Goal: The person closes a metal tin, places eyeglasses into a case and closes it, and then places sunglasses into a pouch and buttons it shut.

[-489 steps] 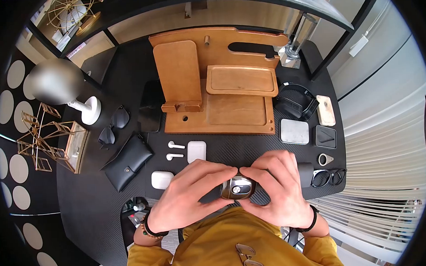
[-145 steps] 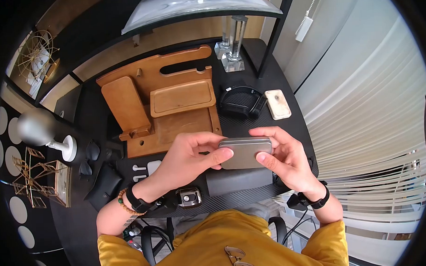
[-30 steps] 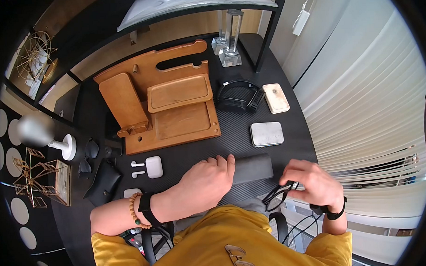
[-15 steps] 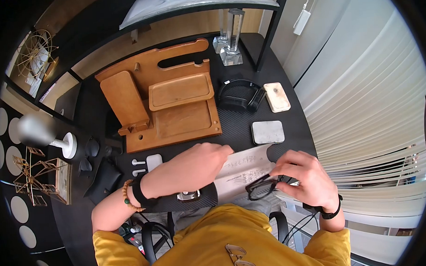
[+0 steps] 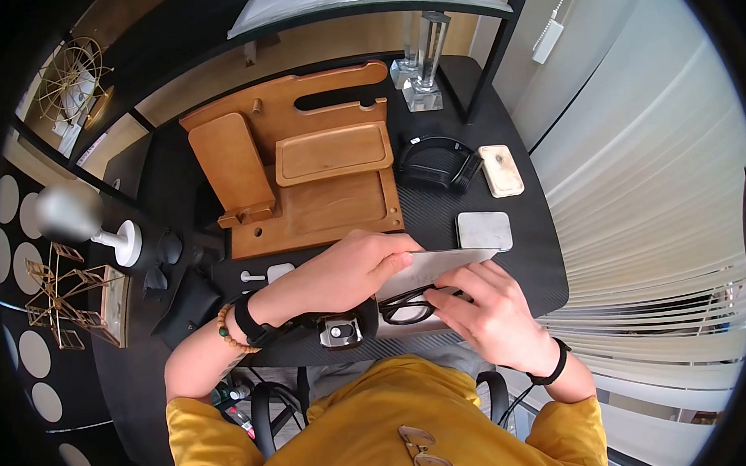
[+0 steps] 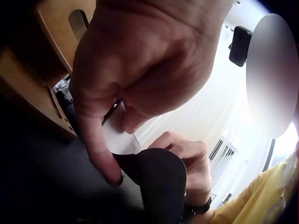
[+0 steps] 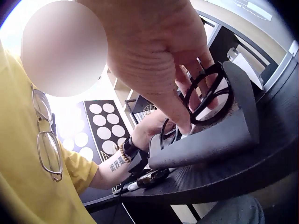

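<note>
A dark glasses case with a pale lining (image 5: 444, 265) stands open near the desk's front edge. My left hand (image 5: 341, 271) holds its raised flap at the left end, thumb on the lining. In my right hand (image 5: 499, 323) are black-framed glasses (image 5: 405, 321), pinched and lying partly inside the case. The right wrist view shows my right hand (image 7: 154, 56) with the glasses (image 7: 211, 122) behind the case's dark outer side (image 7: 205, 147). From the left wrist, the case's curved end (image 6: 164, 184) sits beside my left hand (image 6: 140, 60); the glasses cannot be made out clearly there.
Behind the case are a silver tin (image 5: 484, 231), black headphones (image 5: 438, 175) and a cream rectangular item (image 5: 501, 171). A wooden organizer (image 5: 316, 239) stands at centre back. Left of the case lies a shiny dark box (image 5: 339, 333), with an earbud case (image 5: 281, 271) and black pouch (image 5: 188, 303) farther left.
The case went from closed to open, and its flap is raised higher. My right hand has carried the glasses leftward into it. The tin held earlier is on the desk.
</note>
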The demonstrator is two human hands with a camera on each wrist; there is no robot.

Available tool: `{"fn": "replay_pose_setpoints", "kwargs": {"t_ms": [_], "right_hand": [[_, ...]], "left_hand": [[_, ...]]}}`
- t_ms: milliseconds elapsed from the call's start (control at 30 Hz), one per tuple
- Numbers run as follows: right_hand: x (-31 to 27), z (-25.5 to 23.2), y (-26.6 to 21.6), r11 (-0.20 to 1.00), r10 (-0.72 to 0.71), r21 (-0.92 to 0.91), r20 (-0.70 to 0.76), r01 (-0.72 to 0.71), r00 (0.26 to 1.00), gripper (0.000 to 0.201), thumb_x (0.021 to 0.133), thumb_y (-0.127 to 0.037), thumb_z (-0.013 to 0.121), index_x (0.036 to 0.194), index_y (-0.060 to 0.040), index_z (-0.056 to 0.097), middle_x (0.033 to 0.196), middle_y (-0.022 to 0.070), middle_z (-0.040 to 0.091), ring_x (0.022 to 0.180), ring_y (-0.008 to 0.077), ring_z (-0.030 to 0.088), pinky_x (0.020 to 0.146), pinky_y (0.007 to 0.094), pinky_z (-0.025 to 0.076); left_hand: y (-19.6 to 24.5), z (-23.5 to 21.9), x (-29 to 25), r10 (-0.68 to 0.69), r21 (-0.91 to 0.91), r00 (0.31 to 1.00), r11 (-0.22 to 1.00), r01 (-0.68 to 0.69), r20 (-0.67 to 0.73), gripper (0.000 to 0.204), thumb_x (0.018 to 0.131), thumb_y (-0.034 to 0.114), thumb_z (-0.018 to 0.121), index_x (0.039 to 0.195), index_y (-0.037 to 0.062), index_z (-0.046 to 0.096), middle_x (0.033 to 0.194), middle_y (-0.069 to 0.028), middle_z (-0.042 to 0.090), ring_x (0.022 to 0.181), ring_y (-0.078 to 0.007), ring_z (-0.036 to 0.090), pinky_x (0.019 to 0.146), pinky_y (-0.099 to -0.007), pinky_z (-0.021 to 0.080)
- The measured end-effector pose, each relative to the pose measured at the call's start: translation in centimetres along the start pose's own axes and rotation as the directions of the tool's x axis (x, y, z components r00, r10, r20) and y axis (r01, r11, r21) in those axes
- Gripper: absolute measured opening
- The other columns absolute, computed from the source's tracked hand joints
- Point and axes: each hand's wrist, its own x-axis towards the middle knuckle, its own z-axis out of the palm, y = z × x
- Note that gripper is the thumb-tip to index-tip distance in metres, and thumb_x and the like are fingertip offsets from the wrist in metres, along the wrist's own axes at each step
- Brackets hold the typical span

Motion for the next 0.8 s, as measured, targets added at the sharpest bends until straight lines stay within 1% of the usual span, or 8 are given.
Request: {"fn": "replay_pose_setpoints", "kwargs": {"t_ms": [67,300,367,400,467,500,667,800], "right_hand": [[-0.1,0.1,-0.1,1.000,0.000,0.000,-0.007,0.000,1.000,0.032,0.084,-0.012,0.075,0.113,-0.0004,0.082,0.112,0.0109,0.070,0.101,0.0290,0.071,0.087,0.0412,0.056],[0.0,-0.3,-0.8,1.000,0.012,0.010,0.022,-0.012,1.000,0.036,0.082,-0.011,0.074,0.115,0.0006,0.082,0.113,0.0117,0.069,0.101,0.0290,0.069,0.087,0.0418,0.056],[0.3,-0.5,-0.8,1.000,0.015,-0.015,0.010,-0.015,1.000,0.032,0.081,-0.010,0.081,0.113,-0.0014,0.083,0.111,0.0099,0.070,0.097,0.0284,0.070,0.084,0.0416,0.057],[0.4,-0.6,-0.7,0.999,0.017,-0.040,-0.003,-0.017,1.000,0.030,0.081,-0.008,0.088,0.110,-0.0035,0.084,0.110,0.0081,0.071,0.094,0.0278,0.070,0.080,0.0415,0.057],[0.4,-0.2,-0.4,0.999,0.001,-0.041,0.019,0.000,1.000,0.031,0.081,-0.010,0.081,0.110,-0.0015,0.083,0.108,0.0090,0.069,0.096,0.0278,0.069,0.082,0.0409,0.058],[0.4,0.1,-0.2,0.999,-0.017,-0.041,0.042,0.019,0.999,0.033,0.081,-0.012,0.075,0.111,0.0006,0.081,0.107,0.0100,0.067,0.098,0.0278,0.068,0.084,0.0403,0.058],[0.6,0.5,0.4,0.998,-0.066,0.003,0.048,0.066,0.997,0.034,0.080,-0.015,0.077,0.109,0.0011,0.081,0.105,0.0089,0.067,0.098,0.0270,0.067,0.083,0.0398,0.059],[0.5,0.5,0.3,0.998,-0.054,0.039,0.056,0.052,0.997,0.036,0.082,-0.015,0.076,0.113,0.0025,0.080,0.104,0.0082,0.067,0.100,0.0268,0.066,0.085,0.0406,0.059]], "left_hand": [[0.2,-0.2,0.0,-0.097,-0.044,0.995,0.994,0.099,0.027,0.030,0.120,0.018,0.055,0.135,-0.0019,0.073,0.097,-0.0167,0.078,0.079,-0.0233,0.076,0.075,-0.0368,0.060],[-1.3,0.5,-0.4,-0.029,-0.026,0.998,0.999,0.028,-0.047,0.032,0.120,0.019,0.055,0.138,-0.0015,0.073,0.101,-0.0155,0.078,0.087,-0.0196,0.076,0.077,-0.0343,0.062],[-0.7,0.3,-0.5,-0.183,-0.115,0.982,0.978,0.177,-0.050,0.033,0.121,0.020,0.055,0.139,-0.0013,0.072,0.106,-0.0127,0.079,0.091,-0.0176,0.075,0.077,-0.0330,0.063],[-0.7,0.3,-0.5,-0.183,-0.115,0.982,0.978,0.177,-0.050,0.033,0.121,0.020,0.055,0.139,-0.0013,0.072,0.106,-0.0127,0.079,0.091,-0.0176,0.075,0.077,-0.0330,0.063],[-0.7,0.1,-0.5,-0.227,-0.166,0.974,0.961,0.220,-0.023,0.034,0.121,0.021,0.054,0.140,-0.0014,0.071,0.109,-0.0108,0.078,0.091,-0.0173,0.075,0.078,-0.0328,0.065],[-0.8,0.2,-0.5,-0.227,-0.166,0.974,0.961,0.220,-0.022,0.034,0.121,0.021,0.054,0.140,-0.0014,0.071,0.109,-0.0108,0.078,0.091,-0.0173,0.075,0.078,-0.0328,0.065],[-1.6,0.3,-0.4,-0.123,-0.090,0.990,0.989,0.118,-0.062,0.034,0.122,0.022,0.054,0.138,-0.0012,0.071,0.108,-0.0121,0.077,0.086,-0.0166,0.074,0.075,-0.0333,0.063],[-1.5,0.2,-0.3,-0.171,-0.079,0.985,0.983,0.168,-0.031,0.033,0.122,0.023,0.054,0.138,-0.0007,0.072,0.109,-0.0127,0.077,0.084,-0.0166,0.073,0.075,-0.0335,0.062]]}}
